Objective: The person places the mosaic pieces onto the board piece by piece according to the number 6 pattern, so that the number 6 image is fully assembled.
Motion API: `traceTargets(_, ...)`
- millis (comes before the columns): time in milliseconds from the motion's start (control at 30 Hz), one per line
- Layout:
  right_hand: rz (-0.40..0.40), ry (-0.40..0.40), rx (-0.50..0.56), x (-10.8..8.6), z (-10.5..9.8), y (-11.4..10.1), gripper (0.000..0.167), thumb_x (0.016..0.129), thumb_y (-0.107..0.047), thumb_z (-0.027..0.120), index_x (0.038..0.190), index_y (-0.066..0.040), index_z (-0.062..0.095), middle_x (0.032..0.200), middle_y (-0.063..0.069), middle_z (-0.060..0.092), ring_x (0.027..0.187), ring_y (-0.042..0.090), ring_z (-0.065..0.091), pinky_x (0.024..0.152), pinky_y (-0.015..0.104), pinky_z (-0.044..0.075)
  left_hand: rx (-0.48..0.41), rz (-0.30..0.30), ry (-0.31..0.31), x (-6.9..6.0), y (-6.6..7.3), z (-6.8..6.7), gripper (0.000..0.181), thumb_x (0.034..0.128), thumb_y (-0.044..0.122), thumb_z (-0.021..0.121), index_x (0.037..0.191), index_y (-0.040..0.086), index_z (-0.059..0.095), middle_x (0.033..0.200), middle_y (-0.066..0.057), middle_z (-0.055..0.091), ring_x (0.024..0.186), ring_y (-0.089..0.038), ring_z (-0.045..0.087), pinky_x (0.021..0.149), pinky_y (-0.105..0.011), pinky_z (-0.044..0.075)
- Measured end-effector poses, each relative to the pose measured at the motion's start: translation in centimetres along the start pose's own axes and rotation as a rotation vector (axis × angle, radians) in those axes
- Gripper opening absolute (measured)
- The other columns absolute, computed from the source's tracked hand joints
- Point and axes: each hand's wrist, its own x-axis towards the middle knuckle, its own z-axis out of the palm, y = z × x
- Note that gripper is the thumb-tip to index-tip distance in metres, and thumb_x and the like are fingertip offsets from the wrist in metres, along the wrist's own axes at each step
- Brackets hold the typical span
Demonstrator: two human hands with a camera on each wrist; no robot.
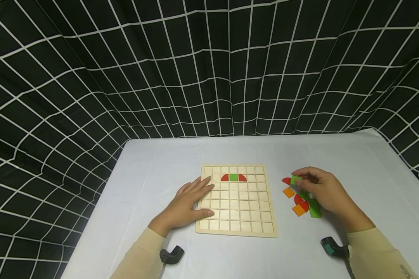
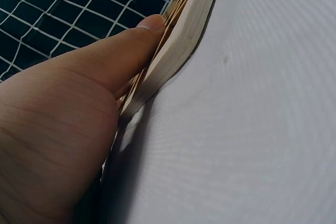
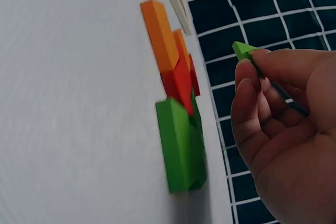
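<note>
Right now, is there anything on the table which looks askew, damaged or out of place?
Nothing stands out as damaged or spilled. The red and green pieces on the wooden board line up in one row. Only the loose pieces beside it lie at mixed angles, which looks like ordinary scatter.

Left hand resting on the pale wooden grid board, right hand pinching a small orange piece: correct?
The colour is wrong: the right hand pinches a small green piece, as the right wrist view shows. The left hand rests on the pale wooden grid board.
</note>
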Motion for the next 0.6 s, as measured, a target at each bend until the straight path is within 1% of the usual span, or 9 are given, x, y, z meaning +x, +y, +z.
traceTargets(133,-0.011,-0.016,0.025,-0.1,0.0,-0.5,0.026,0.108,-0.015,0.071,0.132,-0.005,0.074,0.107,0.011,0.075,0.090,0.029,0.070,0.071,0.030,0.060,-0.001,-0.001,0.000,0.0,0.0,0.0,0.087,0.1005,0.061,0.071,0.170,0.019,0.041,0.180,0.004,0.020,0.165,-0.023,0.011,0.131,-0.053,0.007)
traceTargets(333,-0.028,-0.047,0.080,-0.2,0.2,-1.3,0.022,0.107,-0.010,0.071,0.129,-0.005,0.074,0.105,0.010,0.077,0.090,0.026,0.074,0.074,0.030,0.061,-0.008,0.003,0.006,-0.2,0.0,0.0,0.087,0.1004,0.061,0.072,0.170,0.019,0.041,0.180,0.003,0.021,0.165,-0.025,0.012,0.130,-0.054,0.007)
traceTargets(467,-0.053,-0.052,0.101,-0.4,0.4,-1.9,0.019,0.107,-0.012,0.073,0.125,-0.006,0.075,0.103,0.009,0.078,0.089,0.028,0.074,0.072,0.031,0.060,-0.007,0.004,0.007,-0.2,0.1,0.0,0.088,0.1003,0.062,0.071,0.170,0.019,0.041,0.180,0.002,0.021,0.165,-0.026,0.012,0.130,-0.054,0.007)
traceTargets(600,-0.079,-0.047,0.103,-0.7,0.6,-2.4,0.017,0.106,-0.015,0.075,0.121,-0.007,0.075,0.099,0.009,0.078,0.084,0.028,0.072,0.067,0.031,0.058,-0.003,0.012,0.010,0.0,0.0,0.1,0.087,0.1010,0.063,0.070,0.170,0.020,0.041,0.180,0.003,0.020,0.165,-0.025,0.011,0.130,-0.055,0.007)
